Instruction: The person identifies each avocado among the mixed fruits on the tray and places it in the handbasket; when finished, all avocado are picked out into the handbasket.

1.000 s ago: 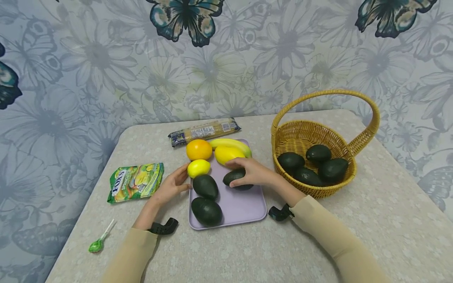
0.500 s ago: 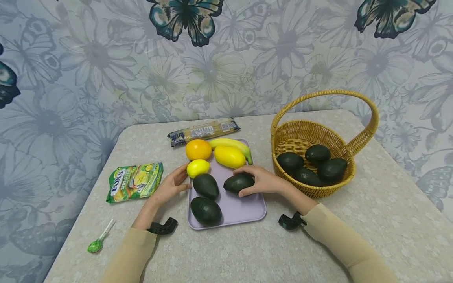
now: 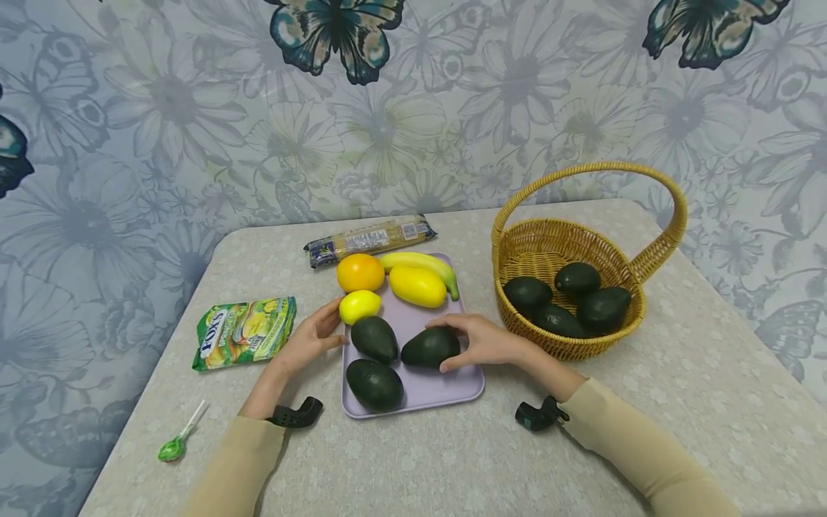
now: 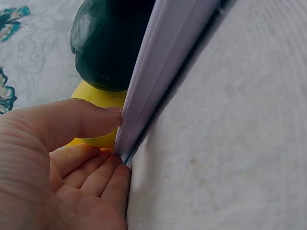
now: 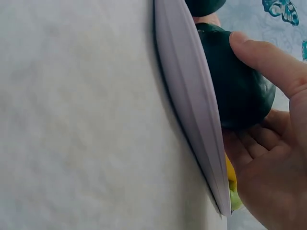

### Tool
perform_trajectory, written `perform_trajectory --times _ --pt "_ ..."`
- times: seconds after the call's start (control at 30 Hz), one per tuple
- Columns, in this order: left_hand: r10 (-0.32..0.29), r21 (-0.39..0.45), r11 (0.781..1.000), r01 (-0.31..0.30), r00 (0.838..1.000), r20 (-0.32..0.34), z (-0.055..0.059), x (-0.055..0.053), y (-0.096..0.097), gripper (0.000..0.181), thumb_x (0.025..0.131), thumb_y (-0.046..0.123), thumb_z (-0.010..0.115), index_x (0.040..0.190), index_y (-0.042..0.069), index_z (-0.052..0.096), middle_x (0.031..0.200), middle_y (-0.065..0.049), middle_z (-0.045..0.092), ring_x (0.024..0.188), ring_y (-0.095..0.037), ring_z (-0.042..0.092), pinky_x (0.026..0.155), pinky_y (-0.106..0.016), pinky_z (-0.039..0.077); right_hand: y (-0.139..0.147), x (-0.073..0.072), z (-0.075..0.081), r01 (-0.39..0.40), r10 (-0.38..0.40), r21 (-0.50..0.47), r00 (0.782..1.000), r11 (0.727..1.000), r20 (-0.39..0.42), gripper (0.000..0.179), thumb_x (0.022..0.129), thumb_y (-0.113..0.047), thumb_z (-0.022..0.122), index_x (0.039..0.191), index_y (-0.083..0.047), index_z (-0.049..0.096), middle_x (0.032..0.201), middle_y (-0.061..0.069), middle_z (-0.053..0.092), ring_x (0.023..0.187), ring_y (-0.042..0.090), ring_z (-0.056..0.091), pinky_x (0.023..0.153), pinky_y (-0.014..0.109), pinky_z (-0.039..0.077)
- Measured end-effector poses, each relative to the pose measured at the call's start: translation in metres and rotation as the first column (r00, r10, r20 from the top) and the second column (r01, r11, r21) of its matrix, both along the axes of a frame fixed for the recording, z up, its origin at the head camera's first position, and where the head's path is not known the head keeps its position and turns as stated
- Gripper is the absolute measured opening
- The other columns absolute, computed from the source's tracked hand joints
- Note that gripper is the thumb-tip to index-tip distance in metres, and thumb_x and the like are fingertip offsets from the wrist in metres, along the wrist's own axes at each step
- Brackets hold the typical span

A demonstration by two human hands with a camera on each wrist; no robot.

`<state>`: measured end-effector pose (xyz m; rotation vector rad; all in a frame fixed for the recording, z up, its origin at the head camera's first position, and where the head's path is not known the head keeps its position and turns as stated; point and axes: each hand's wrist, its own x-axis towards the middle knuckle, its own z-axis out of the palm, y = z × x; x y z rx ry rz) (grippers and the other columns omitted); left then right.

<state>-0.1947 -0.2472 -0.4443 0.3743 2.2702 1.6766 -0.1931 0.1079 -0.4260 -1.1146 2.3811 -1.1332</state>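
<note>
A dark green avocado lies on the lilac tray, its tip toward two more avocados. My right hand grips it from the right; in the right wrist view the thumb lies over the avocado and the fingers reach behind it. At the tray's left edge, my left hand holds the rim, thumb against it and fingertips low along its side, close to the lemon. On the tray's left side rest an upper avocado and a lower avocado.
An orange, a yellow mango-like fruit and a banana sit at the tray's back. A pasta packet lies behind. Right stands a wicker basket with several avocados. A candy bag and a green lollipop lie left.
My right hand has brought the avocado down and slightly left on the tray, away from the yellow fruit, toward the other two avocados. The left hand has stayed at the tray's edge.
</note>
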Motion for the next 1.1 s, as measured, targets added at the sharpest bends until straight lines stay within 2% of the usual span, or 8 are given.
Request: perform_trajectory --times 0.13,0.37,0.5,0.57,0.73,0.83,1.0,1.1 --pt "0.000 0.001 1.000 0.000 1.000 0.000 -0.001 0.000 0.000 0.078 0.087 0.001 0.062 0.151 0.005 0.017 0.155 -0.013 0.015 0.140 -0.028 0.020 0.113 -0.039 0.021 -0.001 0.003 0.003 -0.019 0.019 -0.004 1.000 1.000 0.016 0.069 0.074 -0.039 0.080 0.133 -0.015 0.053 0.128 -0.006 0.056 0.115 0.013 0.052 0.100 0.031 0.042" --pt "-0.001 0.006 1.000 0.001 1.000 0.001 0.002 0.000 0.001 0.077 0.087 -0.001 0.061 0.150 0.002 0.017 0.155 -0.015 0.015 0.139 -0.030 0.020 0.113 -0.040 0.021 0.004 0.017 0.041 -0.069 0.070 -0.015 0.995 0.998 0.066 0.068 0.075 -0.034 0.079 0.134 -0.015 0.051 0.129 -0.006 0.055 0.118 0.013 0.050 0.103 0.033 0.040" --pt "0.004 0.005 1.000 -0.004 1.000 0.003 -0.001 -0.001 0.001 0.077 0.086 0.000 0.061 0.150 0.004 0.018 0.155 -0.013 0.016 0.140 -0.028 0.021 0.113 -0.039 0.021 0.018 0.021 0.059 -0.076 0.078 -0.037 0.996 0.996 0.045 0.068 0.075 -0.037 0.079 0.135 -0.021 0.050 0.132 -0.010 0.052 0.122 0.010 0.046 0.105 0.034 0.038" --pt "0.004 0.006 1.000 -0.004 1.000 0.007 -0.001 -0.001 0.001 0.077 0.087 0.001 0.062 0.150 0.005 0.018 0.155 -0.013 0.016 0.140 -0.028 0.020 0.113 -0.039 0.021 0.029 0.022 0.069 -0.064 0.064 -0.056 0.998 0.996 -0.008 0.068 0.076 -0.036 0.079 0.136 -0.021 0.050 0.132 -0.009 0.052 0.118 0.012 0.049 0.098 0.036 0.044" --pt "0.003 0.009 1.000 -0.003 1.000 0.006 -0.001 -0.001 0.002 0.078 0.087 0.001 0.061 0.151 0.005 0.017 0.155 -0.013 0.015 0.140 -0.028 0.020 0.113 -0.039 0.020 0.063 0.020 0.087 0.016 -0.025 -0.121 0.997 0.993 -0.074 0.067 0.077 -0.024 0.080 0.136 -0.015 0.050 0.131 -0.002 0.053 0.112 0.015 0.053 0.092 0.034 0.049" --pt "0.002 0.010 1.000 -0.002 1.000 0.005 0.000 -0.001 0.002 0.078 0.087 0.000 0.061 0.151 0.005 0.017 0.155 -0.012 0.015 0.140 -0.028 0.020 0.113 -0.039 0.020 0.087 0.017 0.093 0.076 -0.090 -0.171 0.993 0.982 -0.075 0.068 0.076 -0.014 0.080 0.136 -0.012 0.049 0.131 0.002 0.053 0.115 0.015 0.052 0.097 0.028 0.046" --pt "0.005 0.002 1.000 -0.005 1.000 -0.002 0.001 0.000 0.001 0.078 0.086 -0.001 0.061 0.151 0.004 0.017 0.156 -0.012 0.014 0.140 -0.028 0.020 0.113 -0.037 0.021 0.127 0.013 0.098 0.197 -0.214 -0.203 0.975 0.959 -0.063 0.068 0.077 -0.003 0.077 0.138 -0.009 0.047 0.129 0.006 0.052 0.108 0.015 0.056 0.087 0.021 0.049" --pt "0.001 -0.003 1.000 -0.001 1.000 -0.004 0.000 0.000 0.000 0.078 0.087 0.000 0.061 0.151 0.004 0.017 0.156 -0.011 0.013 0.140 -0.027 0.019 0.113 -0.037 0.021 0.150 0.012 0.099 0.294 -0.306 -0.184 0.951 0.938 -0.038 0.066 0.079 -0.003 0.075 0.139 -0.010 0.046 0.128 0.004 0.052 0.105 0.013 0.056 0.082 0.018 0.050"
